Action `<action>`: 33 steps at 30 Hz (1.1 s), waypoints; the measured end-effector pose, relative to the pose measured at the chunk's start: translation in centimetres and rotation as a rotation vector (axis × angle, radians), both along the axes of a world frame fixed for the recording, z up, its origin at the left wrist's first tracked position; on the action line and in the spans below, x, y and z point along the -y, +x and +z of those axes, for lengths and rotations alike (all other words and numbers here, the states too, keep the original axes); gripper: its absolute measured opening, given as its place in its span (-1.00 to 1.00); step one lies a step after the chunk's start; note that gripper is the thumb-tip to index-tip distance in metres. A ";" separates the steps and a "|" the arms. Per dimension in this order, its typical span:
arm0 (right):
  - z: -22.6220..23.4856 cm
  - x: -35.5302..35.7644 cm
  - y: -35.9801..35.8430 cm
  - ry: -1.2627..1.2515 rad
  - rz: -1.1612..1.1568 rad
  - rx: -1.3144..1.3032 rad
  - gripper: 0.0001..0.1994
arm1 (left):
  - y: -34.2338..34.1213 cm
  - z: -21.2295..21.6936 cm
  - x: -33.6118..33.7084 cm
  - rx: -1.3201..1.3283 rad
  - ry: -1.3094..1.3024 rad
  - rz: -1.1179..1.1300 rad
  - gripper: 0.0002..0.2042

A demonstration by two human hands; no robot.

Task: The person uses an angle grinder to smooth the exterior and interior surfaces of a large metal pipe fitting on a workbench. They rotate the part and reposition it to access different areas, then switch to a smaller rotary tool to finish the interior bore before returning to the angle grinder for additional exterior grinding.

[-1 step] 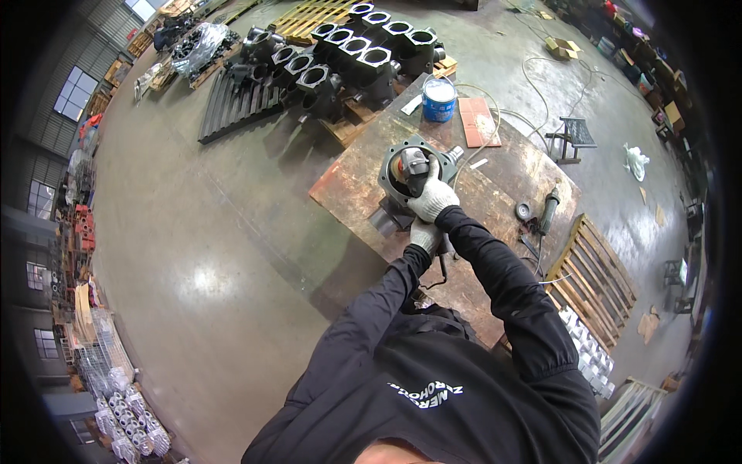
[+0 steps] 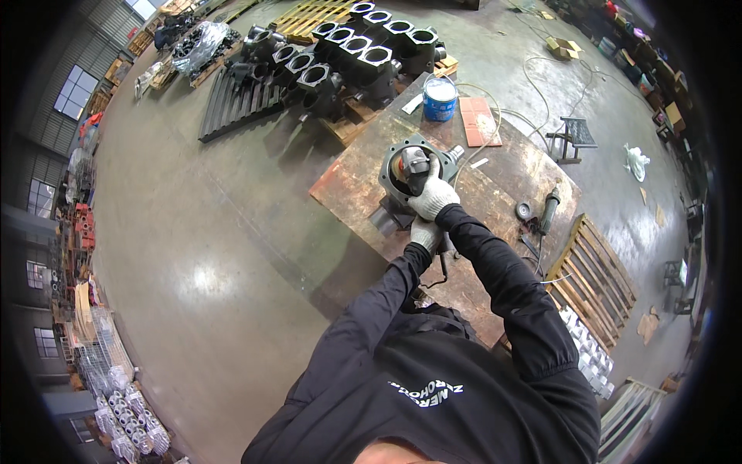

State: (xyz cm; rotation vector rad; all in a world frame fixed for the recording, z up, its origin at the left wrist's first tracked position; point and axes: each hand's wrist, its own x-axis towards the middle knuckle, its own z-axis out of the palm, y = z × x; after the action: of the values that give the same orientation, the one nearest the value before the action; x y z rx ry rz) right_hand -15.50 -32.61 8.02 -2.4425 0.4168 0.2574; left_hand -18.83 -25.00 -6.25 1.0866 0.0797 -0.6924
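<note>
Both my hands, in white knit gloves, grip an angle grinder (image 2: 416, 164). Its head and orange-brown disc sit inside the round opening of a dark flanged metal housing (image 2: 389, 181). My right hand (image 2: 433, 197) is wrapped around the front of the grinder, with the thumb stretched along its head. Lower down and closer to me, my left hand (image 2: 424, 233) closes around the grinder's rear body; most of its fingers are hidden. The housing rests on a worn, rust-stained worktable (image 2: 348, 179), its bolt-holed rim facing up. A dark cord hangs below my left hand.
On the table stand a blue paint can (image 2: 440, 100) and a reddish flat board (image 2: 480, 122). A second grinder (image 2: 549, 212) lies at the right. Beyond the table are several dark castings (image 2: 355, 69). A wooden pallet (image 2: 593, 267) and a small stool (image 2: 573, 138) flank the right side.
</note>
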 end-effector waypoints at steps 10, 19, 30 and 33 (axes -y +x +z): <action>0.9 0.1 0.9 -0.025 0.041 0.069 0.19 | 0.5 0.8 0.5 0.062 -0.088 0.085 -0.59; 1.4 -1.3 0.1 0.017 0.027 0.055 0.17 | -0.4 2.6 -0.6 -0.063 -0.165 0.172 -0.57; 1.6 -2.1 -0.3 -0.010 0.028 0.066 0.19 | -0.9 4.1 -1.5 -0.069 -0.059 0.147 -0.58; 2.0 -2.2 -0.6 -0.006 0.000 0.026 0.19 | -0.8 2.5 -1.4 -0.106 -0.177 0.175 -0.59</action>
State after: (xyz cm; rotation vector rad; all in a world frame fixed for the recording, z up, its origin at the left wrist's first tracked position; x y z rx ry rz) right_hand -16.06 -30.44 9.98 -2.4493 0.4070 0.2250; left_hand -19.59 -23.56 -3.77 0.8614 0.1985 -0.5873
